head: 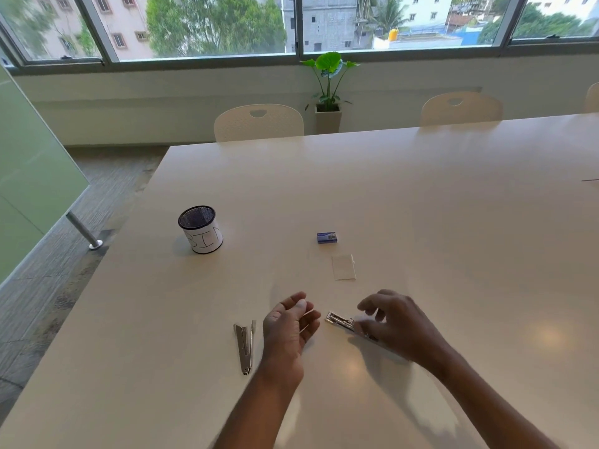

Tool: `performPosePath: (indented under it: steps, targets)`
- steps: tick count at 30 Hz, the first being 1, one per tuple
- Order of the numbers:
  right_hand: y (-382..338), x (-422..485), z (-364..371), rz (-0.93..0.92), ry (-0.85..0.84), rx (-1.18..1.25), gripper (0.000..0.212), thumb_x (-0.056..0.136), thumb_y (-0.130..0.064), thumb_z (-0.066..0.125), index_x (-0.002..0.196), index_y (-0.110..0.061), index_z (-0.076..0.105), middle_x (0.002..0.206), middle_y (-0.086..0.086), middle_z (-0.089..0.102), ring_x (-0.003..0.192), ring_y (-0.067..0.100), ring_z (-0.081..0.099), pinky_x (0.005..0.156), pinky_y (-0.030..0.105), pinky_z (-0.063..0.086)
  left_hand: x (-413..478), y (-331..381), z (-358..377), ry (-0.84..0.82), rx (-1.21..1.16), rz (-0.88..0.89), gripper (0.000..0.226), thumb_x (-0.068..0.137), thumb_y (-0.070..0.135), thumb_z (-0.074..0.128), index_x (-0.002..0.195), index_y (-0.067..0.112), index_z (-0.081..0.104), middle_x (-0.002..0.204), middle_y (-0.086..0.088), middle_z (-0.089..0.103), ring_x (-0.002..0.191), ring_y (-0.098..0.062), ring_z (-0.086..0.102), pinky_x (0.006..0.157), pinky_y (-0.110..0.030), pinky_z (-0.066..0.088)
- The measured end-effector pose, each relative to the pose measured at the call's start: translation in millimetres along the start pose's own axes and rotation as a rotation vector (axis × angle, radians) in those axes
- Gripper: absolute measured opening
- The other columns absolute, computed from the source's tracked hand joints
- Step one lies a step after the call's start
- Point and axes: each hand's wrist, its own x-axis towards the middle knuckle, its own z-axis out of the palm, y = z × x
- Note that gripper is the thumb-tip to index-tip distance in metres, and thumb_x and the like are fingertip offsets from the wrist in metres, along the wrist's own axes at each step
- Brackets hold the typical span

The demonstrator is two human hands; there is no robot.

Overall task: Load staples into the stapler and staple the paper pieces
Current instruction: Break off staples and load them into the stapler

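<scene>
A stapler is held low over a pale table (421, 205) while the other hand waits beside it

The silver stapler (338, 320) is gripped at its rear end by the right hand (393, 322), fingers curled over it. Its long axis runs from that grip leftward and slightly away, so the free front end is aimed at the left hand (290, 322), just beside it. The left hand is loosely curled, and whether anything small is held in it cannot be told. A loose metal piece (245, 346) is seen left of that hand. The blue staple box (326, 237) lies well beyond both hands, with the paper piece (343, 267) just nearer. Loading is judged unfinished, and the left hand is judged better placed to reach the box
</scene>
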Motion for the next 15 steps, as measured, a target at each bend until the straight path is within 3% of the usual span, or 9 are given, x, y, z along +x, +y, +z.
performPosePath:
  steps: [4,9,15]
  targets:
    - [6.1,29.8,-15.1,0.017,0.118,0.021,0.022,0.088,-0.028,0.09,0.107,-0.019,0.083,0.096,-0.007,0.072,0.082,0.009,0.068,0.08,0.035,0.058,23.2,14.5,14.0,-0.037,0.124,0.056,0.016,0.105,0.008,0.066,0.118,0.012,0.075,0.092,-0.007,0.076,0.079,-0.02,0.072,0.07,-0.029,0.061]
    - [11.1,87.9,-22.0,0.007,0.192,0.043,0.016,0.09,-0.02,0.088,0.104,-0.012,0.085,0.095,0.002,0.078,0.081,0.015,0.068,0.078,0.032,0.055,71.8,32.8,45.8,-0.04,0.353,0.218,0.016,0.102,0.008,0.071,0.116,0.015,0.074,0.094,-0.008,0.075,0.074,-0.018,0.068,0.064,-0.025,0.058]
    - [15.4,154.0,-9.4,-0.001,0.235,0.078,0.023,0.091,-0.017,0.087,0.112,-0.008,0.084,0.099,0.006,0.081,0.087,0.018,0.073,0.086,0.037,0.061,128.2,39.9,66.6,-0.02,0.723,0.412,0.03,0.096,0.019,0.081,0.125,0.017,0.076,0.102,-0.009,0.081,0.081,-0.018,0.072,0.077,-0.034,0.063]
